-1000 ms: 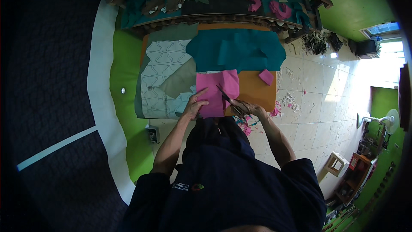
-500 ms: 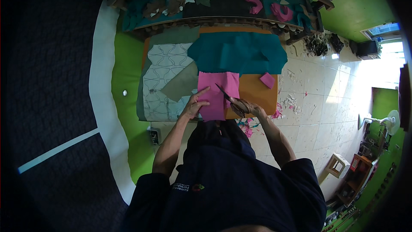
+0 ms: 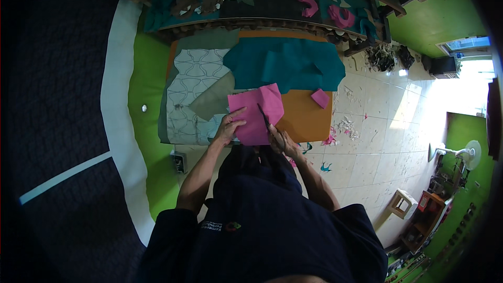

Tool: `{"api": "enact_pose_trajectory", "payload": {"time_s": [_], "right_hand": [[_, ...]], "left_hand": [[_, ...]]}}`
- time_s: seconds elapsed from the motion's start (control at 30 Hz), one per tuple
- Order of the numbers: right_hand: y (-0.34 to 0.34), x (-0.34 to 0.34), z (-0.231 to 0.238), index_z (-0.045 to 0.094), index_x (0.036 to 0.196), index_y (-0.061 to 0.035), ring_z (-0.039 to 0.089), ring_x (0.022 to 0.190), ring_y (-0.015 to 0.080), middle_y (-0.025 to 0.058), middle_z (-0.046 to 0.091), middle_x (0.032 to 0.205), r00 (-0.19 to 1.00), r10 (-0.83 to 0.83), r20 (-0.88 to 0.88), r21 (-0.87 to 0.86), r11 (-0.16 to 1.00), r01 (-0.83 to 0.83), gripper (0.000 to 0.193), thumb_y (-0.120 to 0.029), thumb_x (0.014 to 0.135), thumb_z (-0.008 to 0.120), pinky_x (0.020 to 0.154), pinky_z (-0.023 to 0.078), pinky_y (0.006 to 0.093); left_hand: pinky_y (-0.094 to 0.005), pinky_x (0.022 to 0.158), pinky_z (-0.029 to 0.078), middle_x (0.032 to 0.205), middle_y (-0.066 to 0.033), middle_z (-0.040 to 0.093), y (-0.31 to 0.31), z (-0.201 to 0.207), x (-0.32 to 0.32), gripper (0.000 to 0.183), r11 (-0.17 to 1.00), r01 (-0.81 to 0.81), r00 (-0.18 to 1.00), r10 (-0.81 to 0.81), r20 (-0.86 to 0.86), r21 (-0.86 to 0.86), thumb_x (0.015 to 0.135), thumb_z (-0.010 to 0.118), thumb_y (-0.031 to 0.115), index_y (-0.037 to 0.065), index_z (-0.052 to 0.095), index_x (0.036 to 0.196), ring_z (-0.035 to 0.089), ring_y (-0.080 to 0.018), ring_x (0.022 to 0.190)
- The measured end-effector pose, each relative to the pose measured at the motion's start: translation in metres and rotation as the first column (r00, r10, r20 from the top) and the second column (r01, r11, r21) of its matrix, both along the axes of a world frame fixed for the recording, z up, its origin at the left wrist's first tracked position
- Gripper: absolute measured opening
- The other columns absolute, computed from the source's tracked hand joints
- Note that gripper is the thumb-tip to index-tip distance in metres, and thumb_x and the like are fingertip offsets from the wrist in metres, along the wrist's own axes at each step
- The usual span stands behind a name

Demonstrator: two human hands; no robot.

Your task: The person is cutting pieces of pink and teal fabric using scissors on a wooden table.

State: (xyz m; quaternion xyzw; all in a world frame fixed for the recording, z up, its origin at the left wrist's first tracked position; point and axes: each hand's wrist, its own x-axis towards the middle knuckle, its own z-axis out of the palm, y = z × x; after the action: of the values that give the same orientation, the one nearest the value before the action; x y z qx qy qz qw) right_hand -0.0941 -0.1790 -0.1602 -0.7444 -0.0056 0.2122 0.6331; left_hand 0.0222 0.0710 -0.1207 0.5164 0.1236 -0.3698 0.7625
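The pink sheet [image 3: 252, 127] lies at the near edge of the tan surface [image 3: 306, 120], and the main hazard, I judge, is how near the scissors [image 3: 264, 117] come to the hand steadying it. The left hand [image 3: 226, 130] sits at the sheet's eight o'clock, index finger and thumb apart on top of the pink; whether the other fingers pinch from beneath is hidden, so I cannot tell. The right hand [image 3: 283, 141], at four o'clock, is curled round the scissor handles, with the blades aimed toward eleven. Were the sheet to slip rightward, or the blades to swing toward ten, a left fingertip could be nicked. A loose hold would likely let the sheet buckle between the blades and leave a ragged line. The sheet's far corner overlaps the teal sheet [image 3: 285, 65] at one o'clock, so a lower blade dipping there might snag or score it. The grey-green piece [image 3: 214, 100] and the outlined pale sheet [image 3: 193, 76], both toward ten, could be dragged along if the pink were tugged that way. The small pink offcut [image 3: 320, 98] at two o'clock seems far enough off to escape.
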Motion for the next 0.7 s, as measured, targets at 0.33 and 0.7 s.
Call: {"api": "enact_pose_trajectory", "payload": {"time_s": [0.33, 0.7], "right_hand": [[0.028, 0.016, 0.076, 0.062, 0.104, -0.0010, 0.043, 0.045, 0.0115, 0.0024, 0.045, 0.061, 0.954, -0.169, -0.246, 0.153, 0.965, 0.211, 0.058, -0.057, 0.099, 0.048, 0.047, 0.037, 0.0286], [0.040, 0.037, 0.076, 0.061, 0.077, -0.0035, 0.049, 0.048, 0.0144, 0.0021, 0.048, 0.055, 0.825, -0.293, -0.483, -0.096, 0.955, 0.282, 0.067, -0.069, 0.089, 0.054, 0.047, 0.038, 0.0314]], "left_hand": [[-0.0295, 0.090, 0.056, 0.111, -0.0120, 0.071, 0.005, -0.003, -0.008, 0.061, 0.996, -0.046, 0.997, 0.042, -0.059, -0.073, 0.086, 0.060, -0.008, 0.008, 0.051, 0.144, 0.069, -0.0169, 0.095], [-0.0280, 0.091, 0.056, 0.116, -0.0109, 0.068, 0.004, 0.003, -0.017, 0.064, 0.993, -0.048, 0.998, 0.043, -0.055, -0.103, 0.086, 0.056, -0.010, 0.010, 0.048, 0.146, 0.068, -0.0148, 0.097]]}}
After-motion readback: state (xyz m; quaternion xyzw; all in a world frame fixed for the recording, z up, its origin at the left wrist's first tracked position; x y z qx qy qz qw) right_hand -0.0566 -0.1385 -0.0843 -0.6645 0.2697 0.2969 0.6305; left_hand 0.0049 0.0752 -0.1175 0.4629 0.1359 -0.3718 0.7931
